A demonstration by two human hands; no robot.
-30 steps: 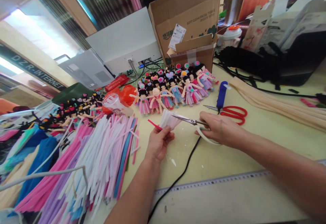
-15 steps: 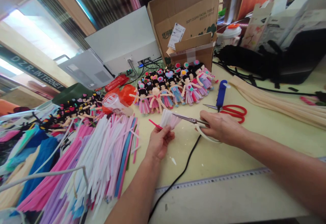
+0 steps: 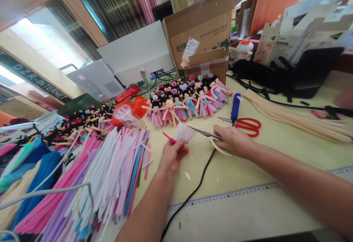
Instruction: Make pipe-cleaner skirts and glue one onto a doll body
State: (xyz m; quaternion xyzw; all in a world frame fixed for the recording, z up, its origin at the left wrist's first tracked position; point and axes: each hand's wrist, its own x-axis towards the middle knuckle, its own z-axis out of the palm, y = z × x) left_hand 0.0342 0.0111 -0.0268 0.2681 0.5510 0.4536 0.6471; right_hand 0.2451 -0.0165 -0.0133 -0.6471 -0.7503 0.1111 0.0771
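Note:
My left hand (image 3: 172, 155) pinches a short fanned bundle of white and pale pink pipe cleaners (image 3: 185, 132). A red pipe cleaner (image 3: 168, 137) sticks out of the same grip toward the left. In my right hand (image 3: 234, 141) is a pair of scissors with white handles (image 3: 202, 131); its blades point left and their tips are beside the bundle's upper right edge. Whether the tips touch the strands I cannot tell. Just beyond my right hand lie red-handled scissors (image 3: 249, 126) and a blue-handled tool (image 3: 236, 106).
Pipe-cleaner dolls (image 3: 182, 102) stand in a group before a cardboard box (image 3: 201, 25). Long coloured pipe cleaners (image 3: 110, 176) cover the left side, near a plastic cup (image 3: 127, 115). Beige strips (image 3: 292, 115) lie at right. A black cable (image 3: 190, 198) crosses a measuring tape (image 3: 228, 195).
The view has shifted slightly, with the background lower in the picture. My right hand and the scissors sit a little lower and further left; both hands keep their hold.

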